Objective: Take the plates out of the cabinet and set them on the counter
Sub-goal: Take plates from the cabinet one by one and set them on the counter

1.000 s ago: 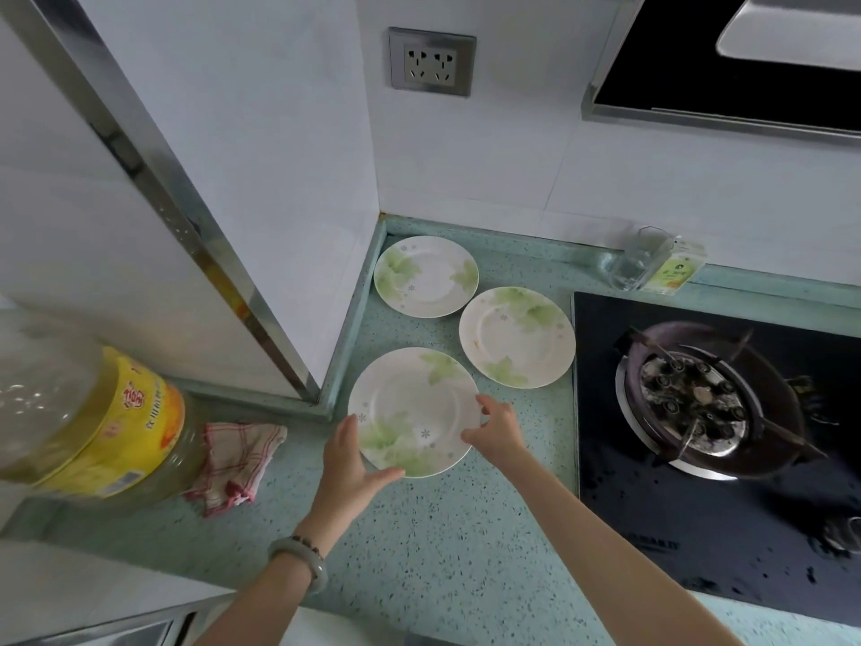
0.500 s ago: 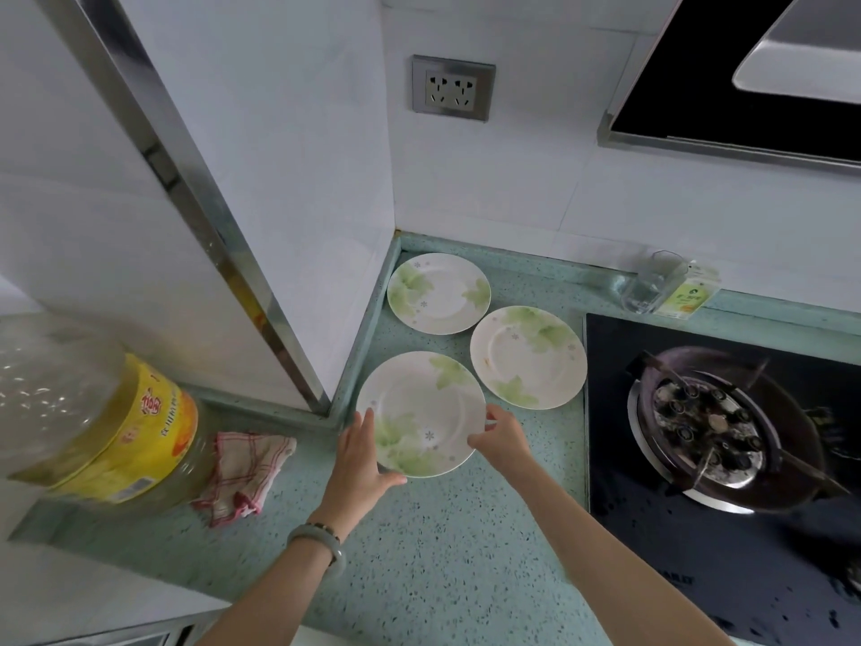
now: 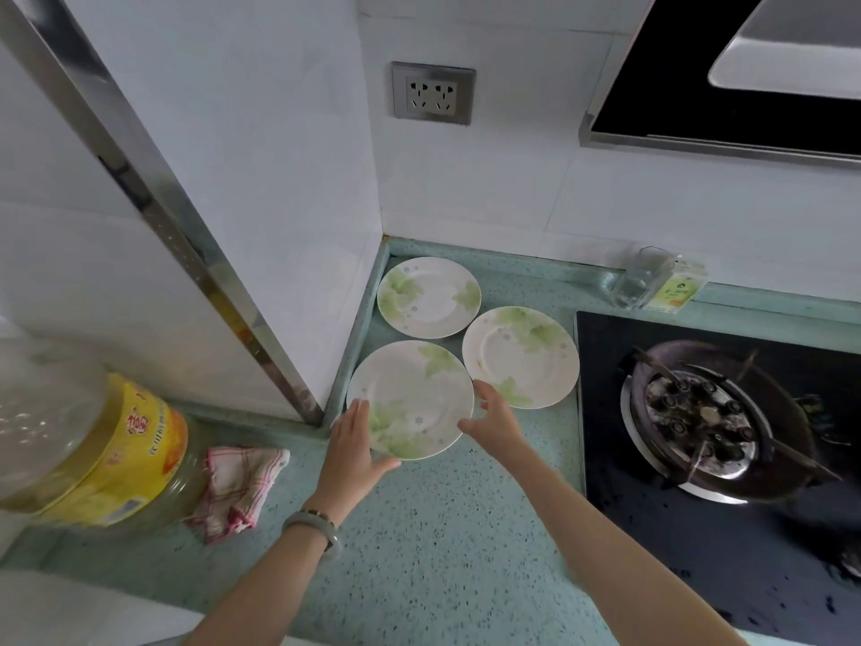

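Three plates on table [image 3: 442,552], in the corner left of the stove [image 3: 717,426]. Left hand [image 3: 352,447] and right hand [image 3: 495,419] flank the near plate [image 3: 410,398], fingers spread, touching its rim, not clamped. Far plate [image 3: 428,297] and right plate [image 3: 521,356] lie flat beside it.

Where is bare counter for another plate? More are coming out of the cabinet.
Free: the speckled counter in front of the nearest plate, between the checked cloth and the gas hob. Crowded: the back corner, filled by three plates.
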{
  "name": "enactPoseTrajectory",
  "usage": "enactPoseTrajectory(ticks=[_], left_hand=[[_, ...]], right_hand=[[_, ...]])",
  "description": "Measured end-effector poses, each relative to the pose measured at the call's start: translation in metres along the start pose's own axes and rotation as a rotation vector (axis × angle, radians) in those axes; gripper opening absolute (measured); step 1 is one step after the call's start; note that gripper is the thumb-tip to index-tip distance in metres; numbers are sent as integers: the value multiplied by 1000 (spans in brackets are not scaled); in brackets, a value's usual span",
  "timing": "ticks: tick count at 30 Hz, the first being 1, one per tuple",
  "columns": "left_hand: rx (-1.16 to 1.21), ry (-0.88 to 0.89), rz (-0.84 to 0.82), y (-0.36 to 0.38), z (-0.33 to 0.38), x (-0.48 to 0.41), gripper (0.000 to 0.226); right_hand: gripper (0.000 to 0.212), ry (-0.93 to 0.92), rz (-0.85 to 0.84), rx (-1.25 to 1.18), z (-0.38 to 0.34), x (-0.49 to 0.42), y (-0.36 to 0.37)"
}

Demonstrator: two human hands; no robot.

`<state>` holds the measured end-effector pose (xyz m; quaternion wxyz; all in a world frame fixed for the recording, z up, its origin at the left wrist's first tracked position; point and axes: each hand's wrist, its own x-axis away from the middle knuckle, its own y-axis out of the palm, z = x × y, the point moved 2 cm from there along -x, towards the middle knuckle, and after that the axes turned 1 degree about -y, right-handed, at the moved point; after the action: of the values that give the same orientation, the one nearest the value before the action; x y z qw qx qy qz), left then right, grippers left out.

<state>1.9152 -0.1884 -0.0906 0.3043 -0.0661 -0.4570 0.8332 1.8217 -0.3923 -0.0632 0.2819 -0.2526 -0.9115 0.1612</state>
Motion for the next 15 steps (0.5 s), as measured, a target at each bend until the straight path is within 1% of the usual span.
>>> enactPoseTrajectory(ticks=[2, 5, 7, 11, 15], left_hand=[[18, 26, 6, -12, 7, 3, 106], [136, 60, 30, -37, 21, 12, 110], [167, 122, 46, -55, 31, 19, 111], [82, 333, 111, -94, 63, 41, 113], [-46, 577, 196, -123, 102, 80, 113]], right_hand=[[80, -53, 37, 11, -6, 9, -8], [87, -151, 82, 20, -18, 33, -23], [88, -213, 121, 39, -26, 56, -34], [90, -356, 217, 75, -42, 117, -56], [91, -449, 329, 203, -50, 188, -69]])
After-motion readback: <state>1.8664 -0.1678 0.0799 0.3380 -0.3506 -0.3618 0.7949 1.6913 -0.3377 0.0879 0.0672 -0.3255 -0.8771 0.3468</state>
